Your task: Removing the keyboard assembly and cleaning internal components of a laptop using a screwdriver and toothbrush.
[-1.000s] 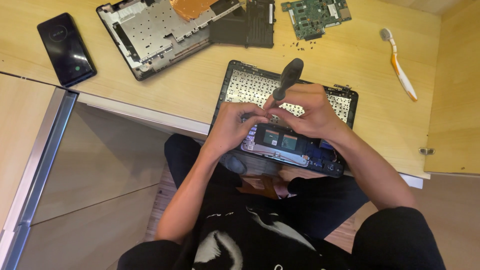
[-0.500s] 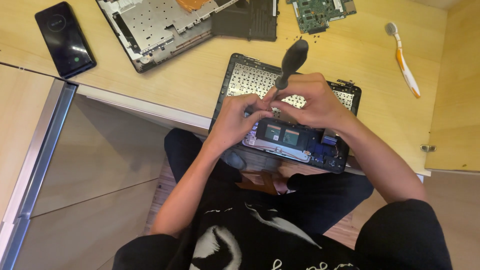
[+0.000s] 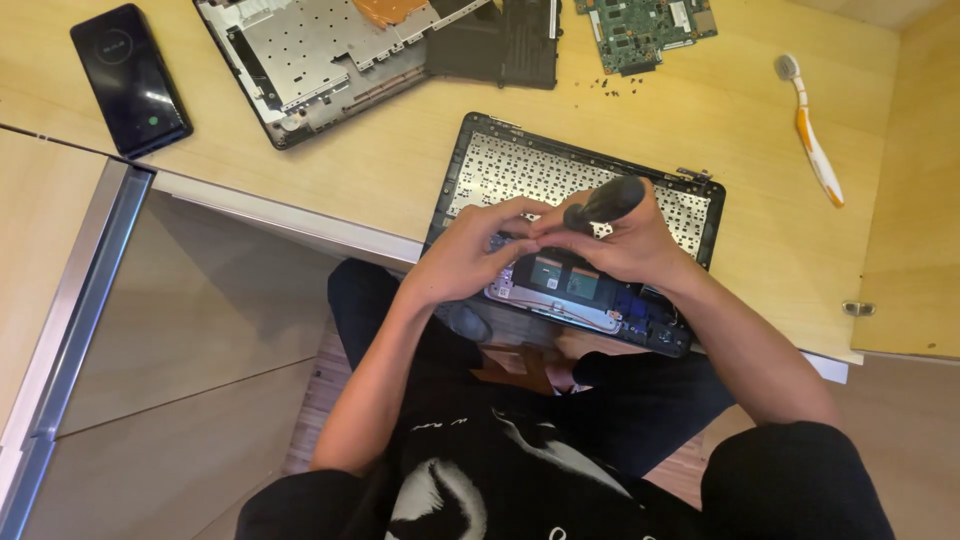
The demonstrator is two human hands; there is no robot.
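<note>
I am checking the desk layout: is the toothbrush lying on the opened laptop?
No, the toothbrush lies on the bare wooden desk, apart from the opened laptop.

Pale, smooth wooden tabletop [image 3: 330, 180] with matt sheen. Matt black plastic screwdriver handle [image 3: 606, 203]. Dull grey perforated metal keyboard backplate [image 3: 520, 170] inside black plastic laptop shell [image 3: 706, 215]. Glossy black glass phone [image 3: 130, 78]. White-and-orange plastic toothbrush [image 3: 812, 136].

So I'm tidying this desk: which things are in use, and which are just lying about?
In use:
- right hand holding black screwdriver
- left hand steadying it
- opened laptop base

Lying about:
- phone
- second laptop shell
- green circuit board
- toothbrush
- loose screws
</note>
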